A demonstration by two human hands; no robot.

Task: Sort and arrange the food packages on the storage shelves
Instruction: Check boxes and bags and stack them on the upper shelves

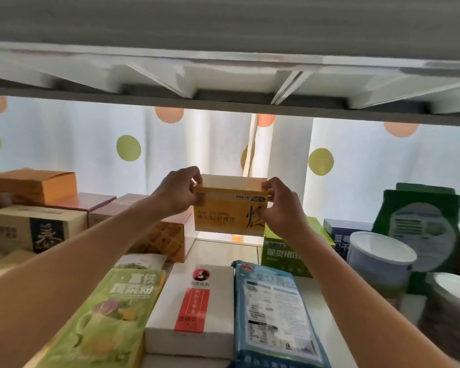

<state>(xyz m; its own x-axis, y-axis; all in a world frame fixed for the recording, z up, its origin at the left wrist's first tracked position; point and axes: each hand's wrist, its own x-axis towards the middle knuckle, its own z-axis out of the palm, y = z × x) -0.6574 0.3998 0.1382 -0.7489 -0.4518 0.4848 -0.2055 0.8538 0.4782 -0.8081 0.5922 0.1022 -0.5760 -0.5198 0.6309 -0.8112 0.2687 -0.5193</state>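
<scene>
Left hand (179, 192) and right hand (282, 208) each pinch an end of a yellow box (230, 212), held up above the white shelf (223, 248), between a waffle-print box (168, 240) and a green box (284, 253)

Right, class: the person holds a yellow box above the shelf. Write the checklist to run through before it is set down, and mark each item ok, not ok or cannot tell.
1. Left hand grips the yellow box: ok.
2. Right hand grips its other end: ok.
3. Box level, print facing the person: ok.
4. Bare shelf below the box, between the waffle-print box and the green box: ok.
5. Gap wide enough for the box: cannot tell.
6. Box clear of the shelf above: ok.
</scene>
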